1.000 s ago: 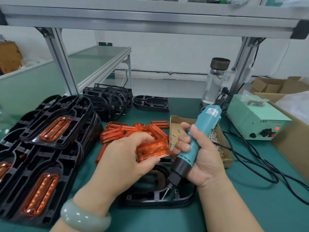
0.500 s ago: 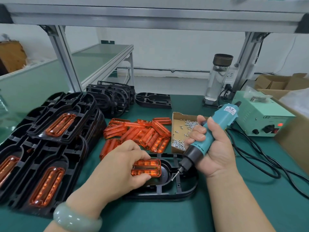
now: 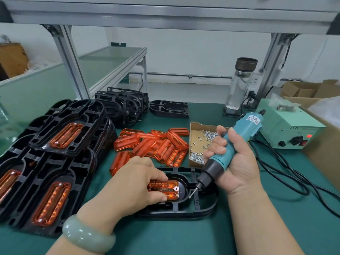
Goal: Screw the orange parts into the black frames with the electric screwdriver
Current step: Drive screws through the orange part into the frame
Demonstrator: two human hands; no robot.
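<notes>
A black frame [image 3: 202, 208] lies flat on the green mat in front of me. My left hand [image 3: 128, 184] pinches an orange part [image 3: 169, 189] between fingers and thumb, and the part sits in the frame's recess. My right hand [image 3: 237, 162] grips the teal electric screwdriver [image 3: 231, 150], tilted, its bit tip just right of the orange part, above the frame. A heap of loose orange parts [image 3: 150, 146] lies behind the frame. A cardboard tray of small screws [image 3: 198, 144] stands beside the heap.
Stacked black frames with orange parts fitted [image 3: 55, 162] fill the left side. Bare black frames [image 3: 125, 105] stand at the back. A glass bottle [image 3: 239, 85], the green power box [image 3: 287, 131] with its black cables [image 3: 287, 177], and cardboard boxes [image 3: 312, 92] stand at right.
My left hand brought the orange part down from mid-air into the frame's recess. The screwdriver's bit moved lower, towards the part's right end.
</notes>
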